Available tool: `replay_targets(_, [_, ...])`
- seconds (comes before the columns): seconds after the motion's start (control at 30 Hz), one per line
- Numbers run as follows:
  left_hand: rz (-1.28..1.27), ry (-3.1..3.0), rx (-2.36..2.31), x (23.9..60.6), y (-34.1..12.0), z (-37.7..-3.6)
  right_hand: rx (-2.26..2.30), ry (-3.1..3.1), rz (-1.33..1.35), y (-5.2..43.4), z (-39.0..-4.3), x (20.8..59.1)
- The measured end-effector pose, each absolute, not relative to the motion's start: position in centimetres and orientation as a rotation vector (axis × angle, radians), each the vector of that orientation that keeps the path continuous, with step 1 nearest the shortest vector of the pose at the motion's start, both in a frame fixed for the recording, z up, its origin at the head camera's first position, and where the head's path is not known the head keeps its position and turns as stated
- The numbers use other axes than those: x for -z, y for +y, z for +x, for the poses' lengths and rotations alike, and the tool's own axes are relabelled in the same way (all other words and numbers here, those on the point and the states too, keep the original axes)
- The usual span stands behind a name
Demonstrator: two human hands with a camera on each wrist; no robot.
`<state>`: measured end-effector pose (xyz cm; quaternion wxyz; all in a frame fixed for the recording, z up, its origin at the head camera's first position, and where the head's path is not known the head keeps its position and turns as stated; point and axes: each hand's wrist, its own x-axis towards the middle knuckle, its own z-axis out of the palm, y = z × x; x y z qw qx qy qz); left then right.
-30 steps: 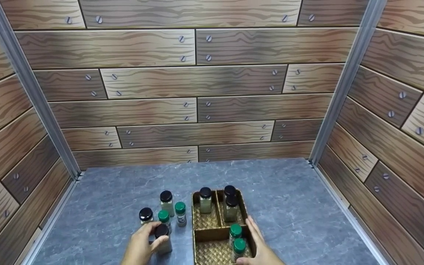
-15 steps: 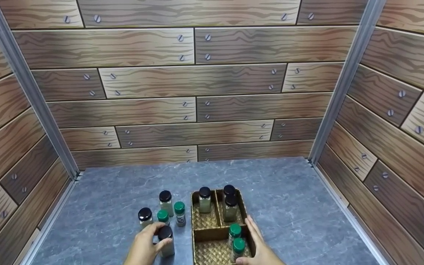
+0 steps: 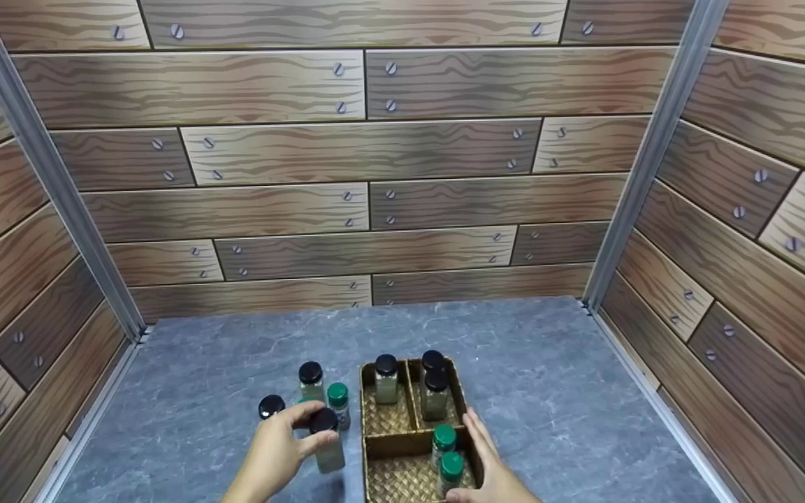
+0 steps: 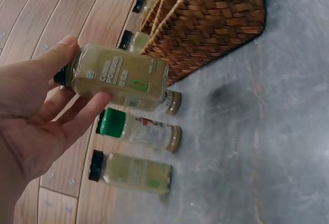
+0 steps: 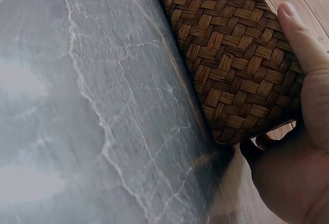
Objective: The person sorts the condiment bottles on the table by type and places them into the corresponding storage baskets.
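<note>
Head view, left hand: the left hand point(image 3: 278, 454) grips a black-capped jar point(image 3: 328, 441) of pale powder, fingers and thumb curled round its cap end; the jar hangs just left of the woven basket point(image 3: 394, 444), above the grey desk point(image 3: 549, 391)
Head view, right hand: the right hand point(image 3: 490, 467) lies flat along the basket's right wall, fingers straight, holding nothing
Head view, basket: three black-capped jars stand in the two far compartments; two green-capped jars point(image 3: 447, 457) stand in the near one
Head view, desk: left of the basket stand a black-capped jar point(image 3: 310, 381), a small green-capped jar point(image 3: 338, 405) and another black-capped one point(image 3: 271, 407), partly behind the left hand
Left wrist view: the held jar point(image 4: 121, 76) lies tilted on its side between thumb and fingers point(image 4: 79, 116), clear of the desk; its label reads cumin powder; below it stand the jars left on the desk, one of them green-capped point(image 4: 141, 130); the basket point(image 4: 216, 18) is near
Right wrist view: the thumb point(image 5: 300, 44) presses the weave of the basket point(image 5: 231, 54); the palm sits at its near corner; the desk point(image 5: 77, 106) is beside it
Change: a second ago the jar stood on the desk under the left hand; now it is lifted and carried right, close to the basket; I judge it is on its way in
Unchanged: the right hand has stayed at the basket wall; the jars inside have not moved
</note>
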<state>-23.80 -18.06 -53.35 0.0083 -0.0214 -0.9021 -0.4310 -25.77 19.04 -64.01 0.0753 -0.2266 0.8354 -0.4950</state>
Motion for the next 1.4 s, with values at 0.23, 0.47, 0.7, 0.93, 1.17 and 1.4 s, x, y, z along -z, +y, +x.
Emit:
replay_targets(0.23, [-0.153, -2.839, 1.394, 51.7, -17.4, -24.5, 1.496, 2.505, -0.685, 19.1, -25.7, 64.4])
replay_targets(0.47, [-0.229, -2.737, 1.348, 50.4, -15.9, -25.0, 1.514, 2.526, -0.729, 19.4, -25.6, 64.7])
replay_targets(0.7, [-0.311, -2.635, 1.223, 51.2, -13.1, -25.7, 1.511, 2.518, -0.731, 19.5, -25.7, 64.6])
replay_targets(0.93, [-0.333, -2.611, 1.297, 51.3, -10.6, -26.8, 1.515, 2.503, -0.702, 19.1, -25.7, 64.2])
replay_targets(1.17, [-0.343, -2.606, 1.365, 51.4, -8.8, -27.7, 1.503, 2.514, -0.704, 19.1, -25.7, 64.2])
replay_targets(1.4, [-0.348, -2.591, 1.402, 51.6, -6.4, -28.6, 1.535, 2.472, -0.700, 19.2, -25.9, 64.4])
